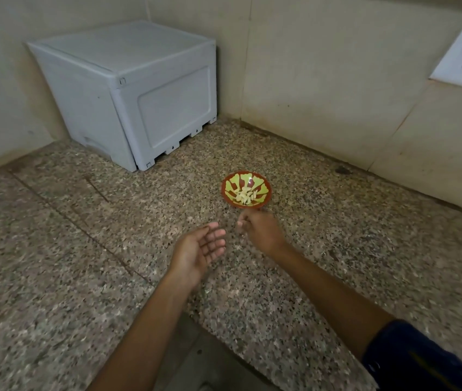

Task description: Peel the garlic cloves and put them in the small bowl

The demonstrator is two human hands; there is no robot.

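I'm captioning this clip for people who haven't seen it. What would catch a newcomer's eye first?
The small red bowl with yellow-green markings stands out on the speckled stone counter, with peeled garlic cloves heaped inside. Just in front of it are two bare hands: the left hand palm-up with relaxed fingers, the right hand curled near the bowl's rim. A grey plastic box fills the back corner.

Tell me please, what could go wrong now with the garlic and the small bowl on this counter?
1. The right hand hovers just in front of the small bowl; a careless reach might knock the light bowl and spill the peeled garlic cloves.
2. The speckled granite counter could hide a dropped clove or peel.
3. The left hand lies open and looks empty, and the right hand is blurred, so a clove may be mislaid.
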